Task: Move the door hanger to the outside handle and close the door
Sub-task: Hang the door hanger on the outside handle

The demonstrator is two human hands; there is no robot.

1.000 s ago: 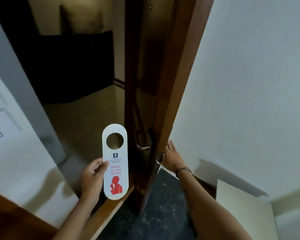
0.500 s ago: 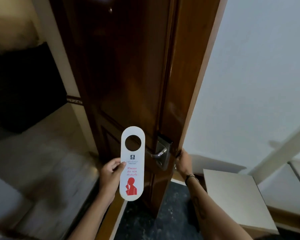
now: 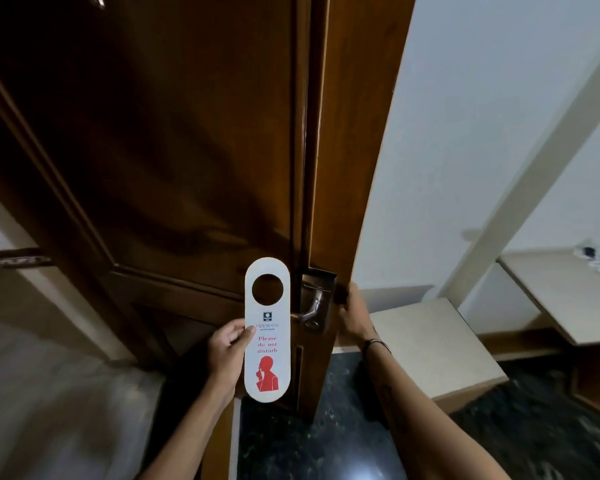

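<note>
Door [image 3: 174, 161] was dark varnished wood, glossy w/ reflections. Lever handle [image 3: 309, 311] and its plate: polished metal. Door hanger [image 3: 267, 341] looked like matt white card (red print). Floor [image 3: 326, 438] was speckled polished stone.

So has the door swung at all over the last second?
Yes. The door has swung across the opening: against the white wall on its right, its face now hides the room beyond that showed earlier.

Bare forearms, dark wristband [image 3: 377, 342]
</note>
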